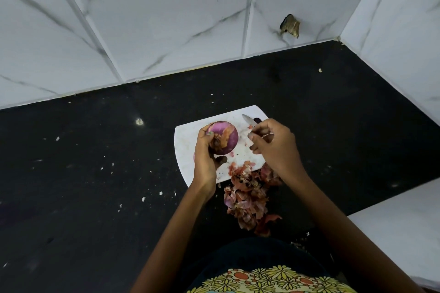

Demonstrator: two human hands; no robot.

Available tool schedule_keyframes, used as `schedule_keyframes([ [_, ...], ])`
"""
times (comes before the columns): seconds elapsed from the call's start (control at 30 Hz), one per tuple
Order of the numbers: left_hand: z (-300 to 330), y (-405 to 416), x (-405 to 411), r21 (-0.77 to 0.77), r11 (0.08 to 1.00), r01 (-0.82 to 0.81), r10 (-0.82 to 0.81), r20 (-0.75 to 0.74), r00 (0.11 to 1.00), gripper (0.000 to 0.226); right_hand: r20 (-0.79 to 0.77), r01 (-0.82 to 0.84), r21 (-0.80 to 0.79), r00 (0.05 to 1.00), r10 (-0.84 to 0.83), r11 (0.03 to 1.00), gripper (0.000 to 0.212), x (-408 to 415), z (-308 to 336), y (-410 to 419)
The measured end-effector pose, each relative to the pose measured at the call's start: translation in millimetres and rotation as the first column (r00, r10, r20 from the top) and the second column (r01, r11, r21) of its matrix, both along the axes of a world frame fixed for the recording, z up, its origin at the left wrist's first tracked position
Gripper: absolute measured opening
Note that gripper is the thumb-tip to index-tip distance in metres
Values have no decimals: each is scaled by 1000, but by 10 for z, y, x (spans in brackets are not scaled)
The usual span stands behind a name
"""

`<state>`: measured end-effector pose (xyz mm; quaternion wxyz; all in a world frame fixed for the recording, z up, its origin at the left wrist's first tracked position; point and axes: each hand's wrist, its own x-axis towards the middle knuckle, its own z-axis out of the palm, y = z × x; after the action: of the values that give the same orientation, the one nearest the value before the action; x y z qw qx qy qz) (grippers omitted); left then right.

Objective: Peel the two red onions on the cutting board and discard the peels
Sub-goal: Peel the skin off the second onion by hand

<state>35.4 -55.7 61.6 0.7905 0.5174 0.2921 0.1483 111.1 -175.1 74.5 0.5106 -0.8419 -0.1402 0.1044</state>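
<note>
My left hand (206,153) grips a red onion (226,135) above the white cutting board (188,140); purple flesh shows, with a patch of orange skin still on it. My right hand (273,144) holds a small knife (248,120), blade pointing up and away from the onion. A sliver of pink at the board's left edge, behind my left hand, may be a second onion (194,156); mostly hidden. A heap of dry peels (248,200) lies across the board's near edge and onto the counter.
The board sits on a black counter (95,173) flecked with small peel scraps. White marble-look tiled walls (166,19) close off the back and right. A white surface (404,233) sits at the lower right.
</note>
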Motion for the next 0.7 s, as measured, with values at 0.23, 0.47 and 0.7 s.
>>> schedule_keyframes([
  [0.23, -26, 4, -18, 70, 997, 25, -24, -17, 1000, 22, 237, -145, -46, 960, 152, 988, 10, -24, 119, -11],
  [0.47, -8, 8, -18, 131, 990, 53, -49, -28, 998, 28, 320, -399, 17, 871, 373, 917, 27, -9, 196, 63],
  [0.7, -25, 20, -1, 203, 979, 31, -22, -48, 999, 42, 407, -360, 43, 858, 312, 932, 20, -53, 79, 113],
])
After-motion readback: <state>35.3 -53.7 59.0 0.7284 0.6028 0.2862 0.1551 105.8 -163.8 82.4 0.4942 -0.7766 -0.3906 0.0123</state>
